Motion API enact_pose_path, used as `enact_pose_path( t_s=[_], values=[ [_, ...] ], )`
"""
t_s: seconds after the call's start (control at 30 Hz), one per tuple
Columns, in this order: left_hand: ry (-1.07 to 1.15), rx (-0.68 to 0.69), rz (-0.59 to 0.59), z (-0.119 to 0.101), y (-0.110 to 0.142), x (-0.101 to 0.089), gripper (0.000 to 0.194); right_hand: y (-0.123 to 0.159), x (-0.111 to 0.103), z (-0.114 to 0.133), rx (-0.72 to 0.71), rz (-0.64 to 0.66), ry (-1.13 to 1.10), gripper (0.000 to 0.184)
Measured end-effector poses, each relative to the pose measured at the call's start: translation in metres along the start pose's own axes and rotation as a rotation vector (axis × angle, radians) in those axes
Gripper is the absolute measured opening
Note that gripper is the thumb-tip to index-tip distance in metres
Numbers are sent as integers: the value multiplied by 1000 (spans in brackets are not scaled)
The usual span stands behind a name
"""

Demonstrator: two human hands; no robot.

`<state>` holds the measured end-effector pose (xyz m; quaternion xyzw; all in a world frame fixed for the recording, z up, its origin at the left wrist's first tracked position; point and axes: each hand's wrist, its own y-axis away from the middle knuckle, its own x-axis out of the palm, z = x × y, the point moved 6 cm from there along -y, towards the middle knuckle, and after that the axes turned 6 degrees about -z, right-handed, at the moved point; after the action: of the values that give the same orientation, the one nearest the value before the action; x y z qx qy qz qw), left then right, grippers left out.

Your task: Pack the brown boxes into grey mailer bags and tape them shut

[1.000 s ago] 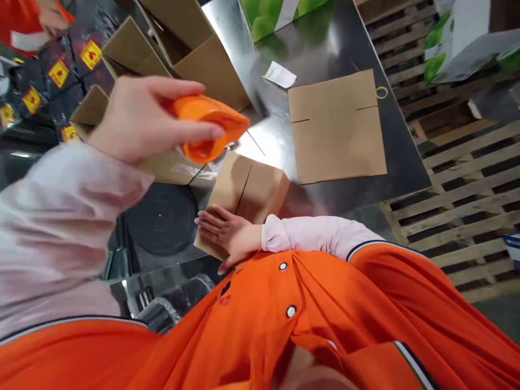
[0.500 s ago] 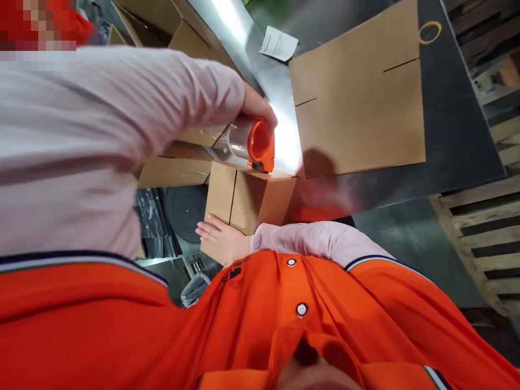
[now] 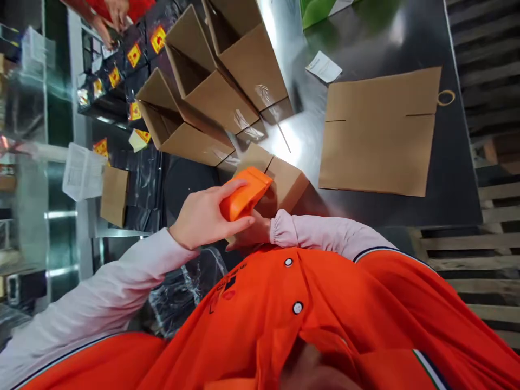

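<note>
My left hand (image 3: pixel 201 218) is closed around an orange tape dispenser (image 3: pixel 245 196), which rests on the near end of a small closed cardboard box (image 3: pixel 286 181). The box sits at the near edge of the shiny metal table (image 3: pixel 365 38). My right hand (image 3: pixel 254 234) lies against the box's near side, just under the dispenser. Its fingers are mostly hidden, and what shows looks flat on the cardboard. Both sleeves are pale pink under an orange vest.
A flat cardboard blank (image 3: pixel 377 135) lies right of the box, with a rubber band (image 3: pixel 446 97) and a paper slip (image 3: pixel 324 66) near it. Open cartons (image 3: pixel 211 92) stand behind. Black packets with yellow labels (image 3: pixel 134 54) and another person's hand (image 3: pixel 114 13) are far left. Wooden pallets (image 3: pixel 487 216) are right.
My left hand has pulled the dispenser from the box's far end back to its near end. My right hand stays on the box. The camera has swung left.
</note>
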<state>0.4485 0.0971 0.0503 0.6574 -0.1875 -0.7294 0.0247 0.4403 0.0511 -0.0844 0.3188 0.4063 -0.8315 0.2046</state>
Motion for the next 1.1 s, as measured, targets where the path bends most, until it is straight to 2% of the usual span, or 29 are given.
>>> enact_pose_path(
  t_s=[0.07, 0.1, 0.17, 0.2, 0.23, 0.3, 0.37, 0.43, 0.53, 0.6, 0.67, 0.73, 0.8, 0.83, 0.87, 0.93, 1.0, 1.1],
  values=[
    [2, 35, -21, -2, -3, 4, 89, 14, -23, 9, -168, 310, -29, 51],
    [4, 46, -32, -2, -4, 5, 88, 23, -45, 14, -282, 416, -113, 41],
    [18, 62, -52, -1, -5, 7, 86, 34, -102, 15, -437, 488, -436, 32],
    [33, 69, -60, -1, -5, 9, 84, 34, -130, 7, -415, 491, -610, 39],
    [52, 73, -69, -3, -5, 12, 84, 26, -151, -14, -243, 418, -662, 45],
    [100, 74, -95, -8, -6, 16, 83, 8, -177, -81, 320, 160, -401, 60],
    [149, 67, -115, -13, -9, 18, 83, 1, -178, -132, 701, 144, -78, 61],
    [203, 55, -116, -13, -9, 20, 81, -5, -163, -162, 880, 225, 143, 73],
    [260, 33, -74, 3, 19, 30, 81, -11, -146, -175, 908, 315, 292, 85],
    [255, -1, -43, 25, 63, 46, 86, -12, -146, -177, 897, 335, 365, 85],
    [219, -54, -16, 52, 119, 73, 89, -11, -150, -178, 893, 330, 416, 86],
    [178, -125, 62, 82, 173, 113, 87, -11, -153, -180, 890, 315, 453, 86],
    [163, -188, 161, 106, 208, 158, 81, -11, -154, -185, 879, 291, 474, 85],
    [164, -201, 196, 113, 215, 178, 79, -10, -154, -187, 875, 282, 478, 85],
    [171, -196, 216, 117, 215, 195, 78, -10, -155, -189, 875, 270, 479, 84],
    [192, -138, 185, 113, 194, 218, 77, -10, -157, -192, 883, 246, 486, 83],
    [256, -71, 136, 96, 156, 230, 74, -10, -159, -192, 888, 236, 508, 83],
    [440, -47, 99, 57, 99, 236, 58, -11, -163, -187, 892, 234, 537, 81]
  ],
)
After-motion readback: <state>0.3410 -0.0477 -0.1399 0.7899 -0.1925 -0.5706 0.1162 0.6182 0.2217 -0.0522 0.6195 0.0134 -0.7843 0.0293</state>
